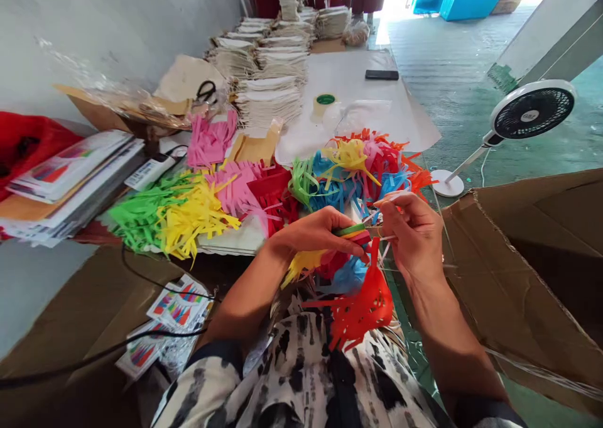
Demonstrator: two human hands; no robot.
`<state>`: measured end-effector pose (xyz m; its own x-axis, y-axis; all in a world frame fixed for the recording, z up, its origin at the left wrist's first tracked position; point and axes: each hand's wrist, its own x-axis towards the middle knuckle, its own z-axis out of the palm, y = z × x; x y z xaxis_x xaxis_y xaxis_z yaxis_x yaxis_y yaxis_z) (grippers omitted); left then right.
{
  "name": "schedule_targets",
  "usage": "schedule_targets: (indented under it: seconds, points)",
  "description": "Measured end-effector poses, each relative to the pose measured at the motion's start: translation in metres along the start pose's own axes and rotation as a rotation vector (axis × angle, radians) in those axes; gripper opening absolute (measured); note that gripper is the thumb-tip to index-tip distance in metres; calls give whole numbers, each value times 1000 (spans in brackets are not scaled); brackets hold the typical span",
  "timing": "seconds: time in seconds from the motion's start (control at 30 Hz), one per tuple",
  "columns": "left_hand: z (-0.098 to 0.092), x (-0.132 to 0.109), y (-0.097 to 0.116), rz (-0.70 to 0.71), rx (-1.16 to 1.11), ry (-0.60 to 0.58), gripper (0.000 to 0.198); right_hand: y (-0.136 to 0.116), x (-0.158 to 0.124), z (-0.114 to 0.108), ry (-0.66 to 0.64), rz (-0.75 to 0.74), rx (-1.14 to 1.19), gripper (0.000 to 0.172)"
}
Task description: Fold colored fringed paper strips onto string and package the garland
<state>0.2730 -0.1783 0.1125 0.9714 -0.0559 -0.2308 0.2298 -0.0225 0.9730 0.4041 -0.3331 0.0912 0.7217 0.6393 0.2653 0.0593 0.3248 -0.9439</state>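
My left hand (325,232) is closed round the folded tops of several paper tassels, whose yellow, red and blue fringes (346,271) hang below it. Close by on the right, my right hand (412,230) is closed, its thumb and fingers pinched on a thin white string (387,238). An orange-red paper tassel (362,312) dangles between the hands, over my lap. Just beyond the hands, a heap of mixed tassels (339,186) lies at the table edge. Green tassels (136,217), yellow tassels (195,211) and pink tassels (233,189) lie to the left.
Stacks of off-white bundles (271,95) fill the table's back. A tape roll (325,103), a black phone (381,75) and scissors (206,92) lie there too. A fan (532,115) stands right, above an open cardboard box (527,252). Printed cards (179,302) and a black cable (155,335) are lower left.
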Motion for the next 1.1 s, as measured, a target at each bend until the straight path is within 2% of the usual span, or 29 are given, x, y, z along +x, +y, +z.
schedule_targets:
  seconds: [0.17,0.3,0.4,0.53,0.6,0.67,0.7,0.77,0.87,0.93,1.03,1.1]
  points:
    - [-5,5,-4,22,-118,-10,32,7,-2,2,58,-76,-70,18]
    - [-10,11,-8,35,-99,-8,23,10,-2,2,88,-153,-154,15]
    - [-9,14,-12,19,-58,-37,25,11,-4,2,79,-155,-128,11]
    - [-13,15,-21,8,123,-89,35,7,-23,4,-49,-3,-55,17]
    - [-23,14,-23,43,170,-187,44,5,-39,8,-140,61,-24,18]
    - [-35,15,-21,110,116,-270,56,4,-54,13,-211,70,1,16]
    - [-40,18,-19,149,87,-264,56,4,-60,15,-232,66,5,16]
    - [-45,29,-14,224,123,-147,43,6,-68,16,-246,70,-7,17]
    - [-34,63,-6,360,476,74,19,7,-71,14,-244,98,-26,17]
    - [-19,92,-4,415,747,97,17,8,-69,12,-246,103,-22,18]
    - [4,131,-4,316,1151,100,24,9,-67,6,-235,109,-34,20]
    - [13,146,-7,227,1359,154,22,10,-66,2,-216,128,-36,19]
